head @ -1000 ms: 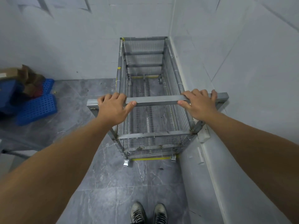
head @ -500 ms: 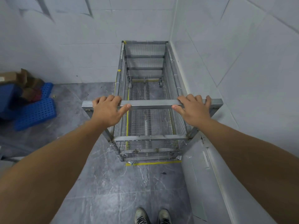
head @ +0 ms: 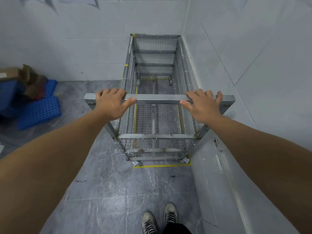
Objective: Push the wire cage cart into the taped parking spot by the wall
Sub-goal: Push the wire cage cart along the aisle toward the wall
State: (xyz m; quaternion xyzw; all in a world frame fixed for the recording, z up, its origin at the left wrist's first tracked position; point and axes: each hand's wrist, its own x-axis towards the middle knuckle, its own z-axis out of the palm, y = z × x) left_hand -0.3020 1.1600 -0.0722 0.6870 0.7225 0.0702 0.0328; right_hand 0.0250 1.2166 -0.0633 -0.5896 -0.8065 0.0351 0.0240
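Head view: the wire cage cart (head: 156, 115) runs lengthwise away from the hands into the corner, right side along the wall (head: 253, 65), inside yellow tape (head: 162, 166). Left hand (head: 111, 103) and right hand (head: 202, 104) clasp its handle bar (head: 159, 99), fingers curled over.

You stand on a grey marbled tile floor (head: 118, 191). The wire cage cart (head: 157, 115) rests on it in the corner, its near casters just inside the yellow tape line (head: 162, 166). Blue perforated crates (head: 39, 112) and cardboard (head: 22, 75) lie far left, against the wall. Your shoes (head: 159, 218) show below.
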